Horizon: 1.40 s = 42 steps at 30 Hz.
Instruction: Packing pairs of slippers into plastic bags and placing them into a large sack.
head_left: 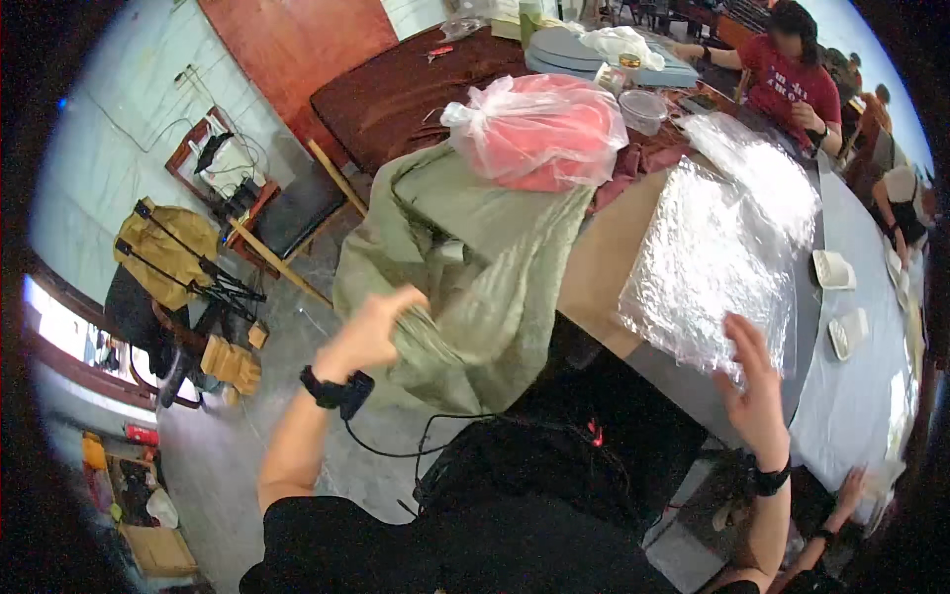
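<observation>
Head view, and the sack lies just right of my left grip, hold unclear, my right grip splayed by the plastic.

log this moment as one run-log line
left hand: at green sack edge, grip unclear | right hand: open, near shiny plastic | pink bundle: bagged, beyond sack

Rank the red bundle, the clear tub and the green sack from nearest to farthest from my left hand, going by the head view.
1. Green sack: right at the left hand, mostly to its right.
2. Red bundle: forward and right, bagged in clear plastic.
3. Clear tub: farther right, past the bundle.
</observation>
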Each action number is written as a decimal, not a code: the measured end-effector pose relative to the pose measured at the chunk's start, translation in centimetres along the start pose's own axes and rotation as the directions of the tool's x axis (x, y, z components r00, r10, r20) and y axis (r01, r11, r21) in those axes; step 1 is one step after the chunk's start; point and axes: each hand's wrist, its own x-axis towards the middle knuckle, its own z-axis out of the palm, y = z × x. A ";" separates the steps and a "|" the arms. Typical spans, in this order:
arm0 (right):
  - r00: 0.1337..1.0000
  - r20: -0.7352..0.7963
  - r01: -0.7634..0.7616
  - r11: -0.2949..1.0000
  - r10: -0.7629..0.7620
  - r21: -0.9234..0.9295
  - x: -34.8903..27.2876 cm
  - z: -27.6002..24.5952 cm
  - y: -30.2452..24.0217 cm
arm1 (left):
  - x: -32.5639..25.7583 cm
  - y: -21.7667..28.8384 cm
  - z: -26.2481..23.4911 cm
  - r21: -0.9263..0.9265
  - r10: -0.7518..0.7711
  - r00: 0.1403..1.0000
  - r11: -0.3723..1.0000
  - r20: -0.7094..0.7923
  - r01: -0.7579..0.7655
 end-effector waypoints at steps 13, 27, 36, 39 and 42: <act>0.594 0.473 0.783 0.602 -0.651 -0.155 10.3 24.4 -7.4 | -4.4 -3.7 5.4 -0.591 0.164 0.966 0.807 0.201 -0.014; 0.487 0.673 0.428 0.824 -0.557 0.372 11.5 19.0 -8.5 | -4.5 -26.4 24.8 -0.934 -0.909 0.409 0.076 0.079 0.349; 0.562 0.788 0.370 0.928 -0.250 0.030 9.6 19.1 -8.4 | -7.5 -32.6 23.3 -0.711 -0.872 0.472 0.247 0.134 0.659; 0.546 0.798 0.409 0.912 -0.256 0.013 8.3 19.6 -5.3 | 1.2 -21.4 15.6 -0.981 -0.797 0.585 -0.049 0.150 0.185; 0.529 0.788 0.411 0.908 -0.314 0.087 8.0 19.8 -4.7 | 4.1 -19.5 12.6 -0.990 -0.777 0.626 0.025 0.070 0.142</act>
